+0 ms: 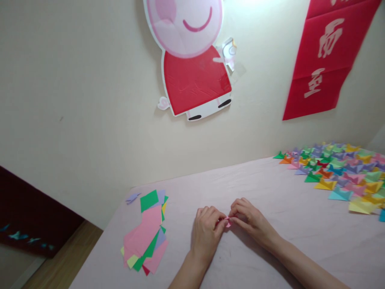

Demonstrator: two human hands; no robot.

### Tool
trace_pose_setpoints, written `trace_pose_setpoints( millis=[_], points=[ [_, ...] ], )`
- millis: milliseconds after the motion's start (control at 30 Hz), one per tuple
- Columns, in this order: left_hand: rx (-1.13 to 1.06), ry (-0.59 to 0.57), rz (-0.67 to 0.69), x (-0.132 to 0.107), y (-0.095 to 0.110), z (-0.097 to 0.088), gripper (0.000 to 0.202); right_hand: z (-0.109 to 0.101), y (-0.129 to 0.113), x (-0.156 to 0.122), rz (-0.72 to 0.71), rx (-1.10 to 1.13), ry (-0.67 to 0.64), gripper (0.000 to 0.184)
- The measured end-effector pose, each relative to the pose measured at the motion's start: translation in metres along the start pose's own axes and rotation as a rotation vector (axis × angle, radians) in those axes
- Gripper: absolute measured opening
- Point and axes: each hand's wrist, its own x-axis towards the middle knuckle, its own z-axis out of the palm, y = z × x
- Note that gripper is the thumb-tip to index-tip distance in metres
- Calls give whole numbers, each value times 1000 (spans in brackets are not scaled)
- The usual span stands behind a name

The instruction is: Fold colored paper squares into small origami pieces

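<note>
The left hand and right hand each have thumb and fingers clamped on a small pink paper (partly hidden by their grip), over the pale cloth. Loose coloured sheets lie leftward; folded paper figures crowd the right.

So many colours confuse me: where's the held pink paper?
The pink paper is low in the head view, right of centre, between the left hand and right hand.
</note>
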Motion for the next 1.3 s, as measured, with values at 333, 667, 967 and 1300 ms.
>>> trace_pose_setpoints(
  millis=[333, 667, 967, 1300],
  points=[
    [19, 20, -22, 0, -2, -5, 15, -7, 8, 1, 36, 6, 21, 27],
    [-18, 20, -5, -1, 3, -1, 13, 0, -7, 2, -114, -86, 42, 17],
    [-17, -7, -33, -1, 5, -5, 12, -7, -3, 2, -180, -131, 65, 16],
    [-841, 154, -418, 4, 4, 12, 19, 15, -14, 2, 159, 247, 152, 20]
  ],
)
